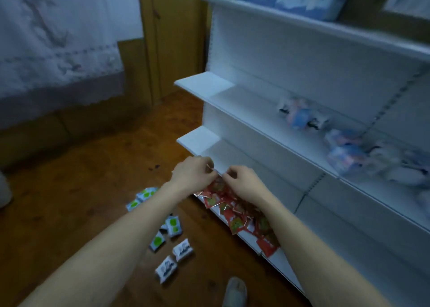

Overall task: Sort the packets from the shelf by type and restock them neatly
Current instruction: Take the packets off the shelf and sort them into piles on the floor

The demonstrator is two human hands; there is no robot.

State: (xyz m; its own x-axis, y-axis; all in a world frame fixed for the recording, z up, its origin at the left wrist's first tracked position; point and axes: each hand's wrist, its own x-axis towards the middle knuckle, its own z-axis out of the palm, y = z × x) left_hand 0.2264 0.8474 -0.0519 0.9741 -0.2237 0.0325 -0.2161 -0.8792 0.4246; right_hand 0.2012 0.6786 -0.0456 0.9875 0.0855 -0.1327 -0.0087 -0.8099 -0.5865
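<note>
The left hand (193,174) and the right hand (242,181) are close together, each pinching a small red packet (215,170) between them. More red packets (242,213) lie just under the hands on the bottom shelf (274,258). Green and white packets (173,227) lie on the floor (93,190), near the left arm.

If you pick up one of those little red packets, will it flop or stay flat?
Probably it bends a bit: the red packets look thin and flat. They seem light, since both the left hand and right hand pinch one with fingertips only. Their shiny edges hint they may slide about.
</note>
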